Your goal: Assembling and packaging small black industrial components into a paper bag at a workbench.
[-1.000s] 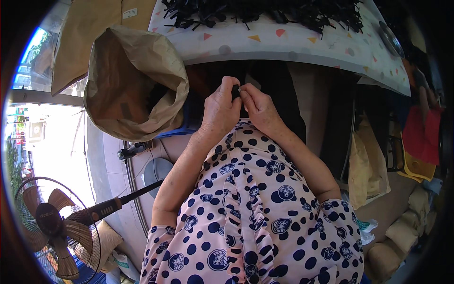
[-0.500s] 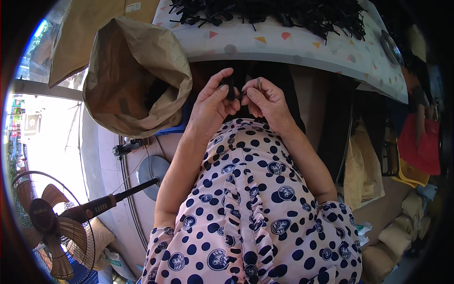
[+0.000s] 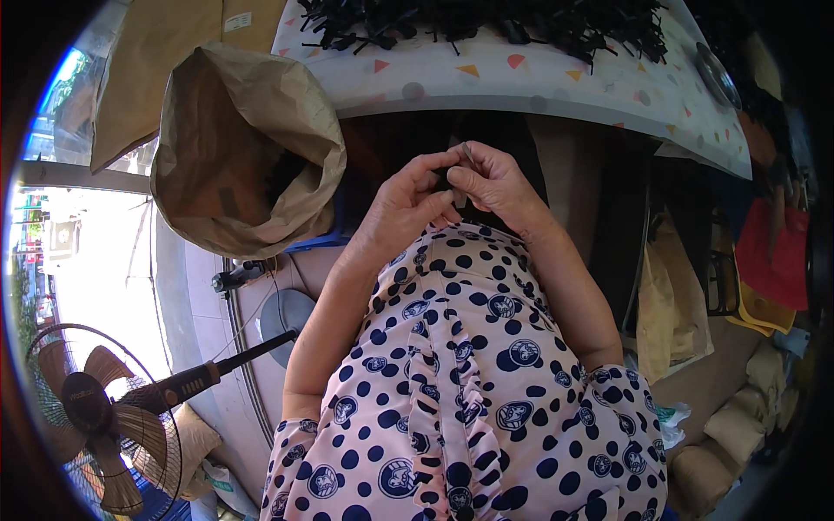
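Note:
Both of my hands meet in front of my lap, close to the table's near edge. My left hand (image 3: pixel 413 195) is closed, its fingertips touching those of the other hand. Whatever it holds is hidden behind the fingers. A thin grey metal tool (image 3: pixel 469 154) is pinched between thumb and fingers of my right hand (image 3: pixel 499 187); only its narrow end sticks out above the index finger, so its exact kind does not show. On the patterned tablecloth (image 3: pixel 434 95) ahead lies a heap of small black parts (image 3: pixel 486 22) with thin stems.
An open brown paper sack (image 3: pixel 304 113) stands at the left, some dark contents inside. Lower left is a standing fan (image 3: pixel 91 404). A round metal dish (image 3: pixel 717 76) sits at the table's right end. Paper bags (image 3: pixel 669 304) and a red cloth (image 3: pixel 776 260) are at the right.
My left fingers have closed in against the right hand. The black piece seen in the left hand before is now hidden. The view has shifted slightly.

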A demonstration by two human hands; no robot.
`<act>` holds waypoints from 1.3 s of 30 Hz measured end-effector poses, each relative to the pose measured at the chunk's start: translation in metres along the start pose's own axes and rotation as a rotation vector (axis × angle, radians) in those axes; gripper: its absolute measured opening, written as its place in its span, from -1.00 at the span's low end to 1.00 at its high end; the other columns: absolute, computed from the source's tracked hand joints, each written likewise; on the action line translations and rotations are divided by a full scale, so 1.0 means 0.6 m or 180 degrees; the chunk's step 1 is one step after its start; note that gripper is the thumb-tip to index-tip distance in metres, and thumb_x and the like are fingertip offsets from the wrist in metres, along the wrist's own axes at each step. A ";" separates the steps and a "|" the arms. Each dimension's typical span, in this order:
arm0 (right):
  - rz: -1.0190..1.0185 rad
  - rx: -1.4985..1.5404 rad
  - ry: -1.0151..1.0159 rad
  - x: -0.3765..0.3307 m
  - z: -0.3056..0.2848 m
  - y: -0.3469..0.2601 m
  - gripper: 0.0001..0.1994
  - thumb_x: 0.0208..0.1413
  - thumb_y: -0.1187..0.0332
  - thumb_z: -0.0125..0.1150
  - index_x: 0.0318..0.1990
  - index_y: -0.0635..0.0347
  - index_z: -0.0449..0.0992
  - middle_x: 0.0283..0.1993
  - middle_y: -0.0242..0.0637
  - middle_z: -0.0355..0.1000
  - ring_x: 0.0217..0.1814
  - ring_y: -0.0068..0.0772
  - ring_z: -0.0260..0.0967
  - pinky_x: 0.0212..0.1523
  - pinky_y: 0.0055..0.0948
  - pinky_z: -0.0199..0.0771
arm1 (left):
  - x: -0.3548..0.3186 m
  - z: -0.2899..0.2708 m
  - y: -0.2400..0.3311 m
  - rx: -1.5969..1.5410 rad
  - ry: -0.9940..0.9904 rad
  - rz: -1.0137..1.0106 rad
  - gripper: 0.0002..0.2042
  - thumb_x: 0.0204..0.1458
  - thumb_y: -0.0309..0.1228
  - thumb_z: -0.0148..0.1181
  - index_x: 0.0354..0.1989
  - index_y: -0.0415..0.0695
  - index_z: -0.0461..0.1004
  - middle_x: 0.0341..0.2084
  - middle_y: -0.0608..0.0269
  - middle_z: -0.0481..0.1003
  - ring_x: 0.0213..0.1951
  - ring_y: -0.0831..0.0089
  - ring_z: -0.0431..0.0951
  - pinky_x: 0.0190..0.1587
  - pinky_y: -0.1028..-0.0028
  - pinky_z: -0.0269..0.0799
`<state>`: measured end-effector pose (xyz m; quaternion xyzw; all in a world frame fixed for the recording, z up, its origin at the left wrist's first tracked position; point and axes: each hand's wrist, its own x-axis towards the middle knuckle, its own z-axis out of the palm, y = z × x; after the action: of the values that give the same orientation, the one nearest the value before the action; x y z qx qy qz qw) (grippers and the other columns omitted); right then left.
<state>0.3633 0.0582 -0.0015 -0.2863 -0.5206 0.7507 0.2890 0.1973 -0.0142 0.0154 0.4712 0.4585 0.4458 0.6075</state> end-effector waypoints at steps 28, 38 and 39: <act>0.0004 0.0641 0.0239 -0.011 0.064 0.014 -0.76 0.34 0.26 -0.15 0.05 0.11 0.30 -0.61 -0.58 0.15 -0.74 -0.79 -0.01 -0.78 -0.75 0.02 | 0.002 0.021 -0.012 0.1387 0.1253 0.1050 -0.65 0.09 -0.61 0.02 0.07 -0.13 0.38 -0.39 0.13 0.54 -0.38 0.51 0.53 -0.28 0.54 0.44; -0.0407 -0.1035 0.0002 0.056 0.014 0.014 -0.79 0.22 0.32 0.06 -0.04 0.17 0.41 -0.49 -0.51 0.30 -0.52 -0.75 0.18 -0.53 -0.68 0.22 | 0.007 -0.029 -0.006 0.2036 0.1513 0.1296 -0.66 0.07 -0.64 0.01 0.04 -0.15 0.40 -0.31 0.09 0.55 -0.34 0.42 0.59 -0.25 0.52 0.46; -0.0608 -0.1664 0.0018 0.066 -0.010 -0.002 -0.78 0.19 0.30 0.11 -0.07 0.20 0.43 -0.46 -0.49 0.34 -0.49 -0.73 0.20 -0.48 -0.64 0.27 | -0.002 -0.049 0.010 0.1988 0.1868 0.1201 -0.67 0.08 -0.63 0.00 0.04 -0.15 0.40 -0.31 0.11 0.55 -0.34 0.46 0.59 -0.24 0.53 0.47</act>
<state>0.3413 0.0914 -0.0071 -0.3029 -0.7204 0.5594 0.2763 0.1677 -0.0094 0.0175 0.5606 0.6295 0.5035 0.1896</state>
